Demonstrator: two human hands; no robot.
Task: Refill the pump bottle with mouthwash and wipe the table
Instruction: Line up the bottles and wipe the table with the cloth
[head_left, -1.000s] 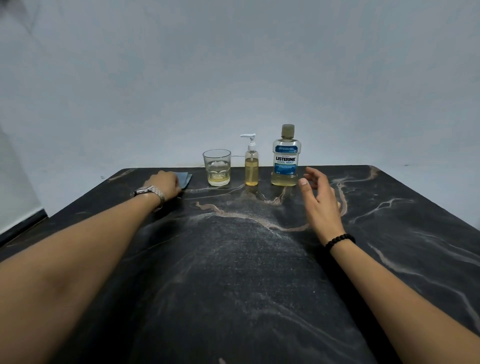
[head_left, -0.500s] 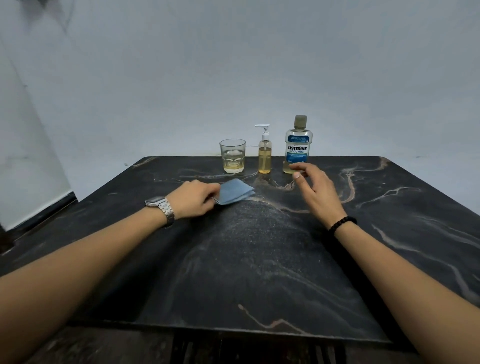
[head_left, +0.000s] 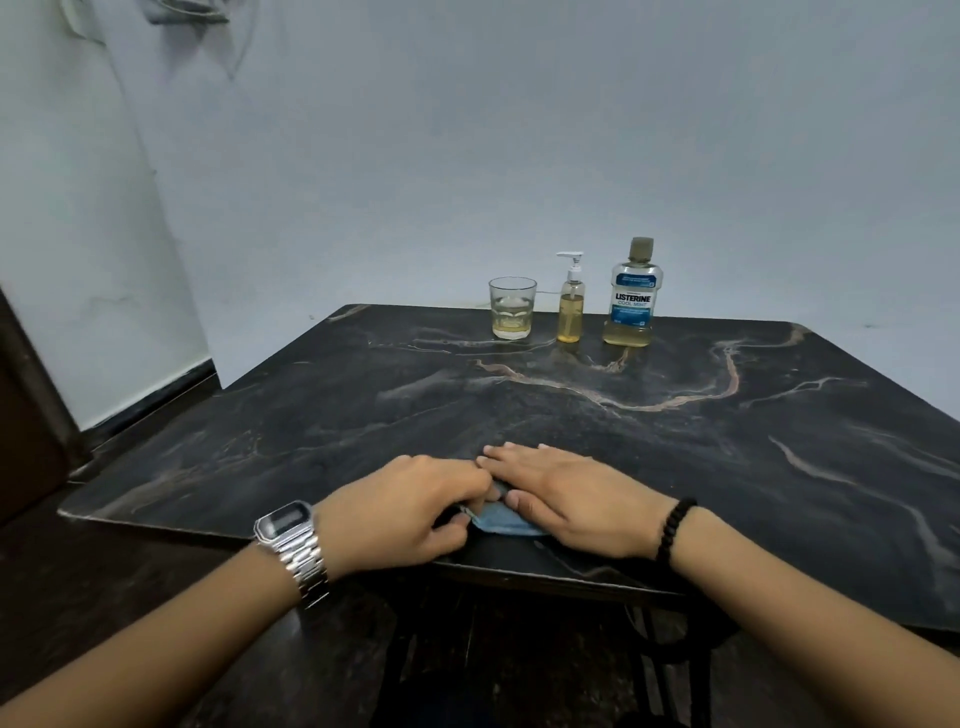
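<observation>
Table (head_left: 260, 457): dark and marbled, with pale smears across the middle. The wiping looks barely begun.
Left hand (head_left: 410, 512): at the near edge, with a watch (head_left: 288, 540) on the wrist. The curled fingers (head_left: 457, 519) pinch the cloth's left side.
Cloth (head_left: 501, 522): small, blue and folded. It lies on the table at the near edge, between and under both hands.
Glass (head_left: 512, 307): upright at the far edge, well apart from the hands, with a little yellow liquid in it and an open top.
Right hand (head_left: 571, 493): lies flat on the cloth, fingers (head_left: 519, 457) straight and together, pressing rather than gripping.
Pump bottle (head_left: 570, 312): upright just right of the glass, pump head on, yellow liquid well up its body. The refill looks done.
Mouthwash (head_left: 631, 301): capped bottle beside the pump bottle, with liquid low in its base.
Risk, near edge: the cloth sits close to the rim, so a pull toward the body could drag it off.
Risk, far row: a long forward stroke could knock the narrow pump bottle or the glass, and the open glass would spill onto the wiped surface.
Risk, cloth: uneven pressure from the two hands could bunch the fold and leave streaks.
</observation>
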